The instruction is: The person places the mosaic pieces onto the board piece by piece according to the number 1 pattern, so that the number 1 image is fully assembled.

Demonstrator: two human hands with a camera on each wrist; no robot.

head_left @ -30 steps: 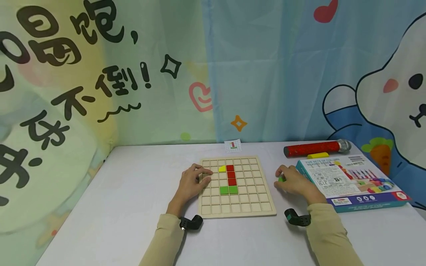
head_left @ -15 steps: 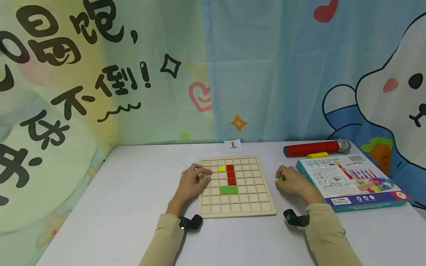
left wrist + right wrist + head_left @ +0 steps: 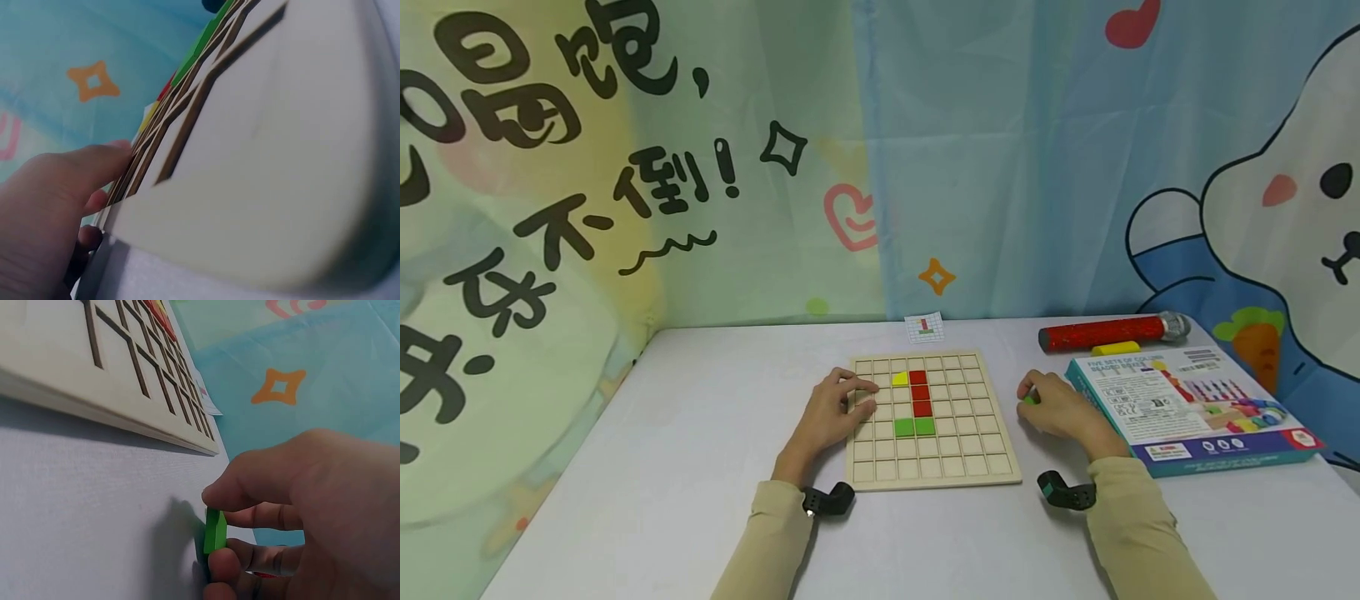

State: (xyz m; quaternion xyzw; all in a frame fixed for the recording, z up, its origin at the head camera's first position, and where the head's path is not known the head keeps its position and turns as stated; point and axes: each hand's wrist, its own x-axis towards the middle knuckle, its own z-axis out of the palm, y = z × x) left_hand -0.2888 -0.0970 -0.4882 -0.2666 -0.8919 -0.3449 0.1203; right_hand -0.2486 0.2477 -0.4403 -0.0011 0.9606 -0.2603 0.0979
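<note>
A wooden grid board [image 3: 973, 481] lies on the table. My left hand [image 3: 831, 408] rests on its left side in the head view, with fingers on the outer squares. In the left wrist view, a digit of the left hand [image 3: 53, 200] reaches over the top edge while other fingers sit lower by the rim. Three red tiles [image 3: 921, 393] form a column on the board, with a yellow tile [image 3: 900, 380] left of the top one and two green tiles [image 3: 915, 427] below. Right of the board, my right hand [image 3: 1063, 408] pinches another green tile [image 3: 215, 531] close over the table.
A small printed pattern card [image 3: 924, 327] is behind the board. To the right lies a flat printed box [image 3: 1195, 408]. A red tube [image 3: 1105, 335] with a silver end and a yellow piece [image 3: 1116, 349] lie behind the box. A patterned curtain [image 3: 1000, 167] hangs behind the table.
</note>
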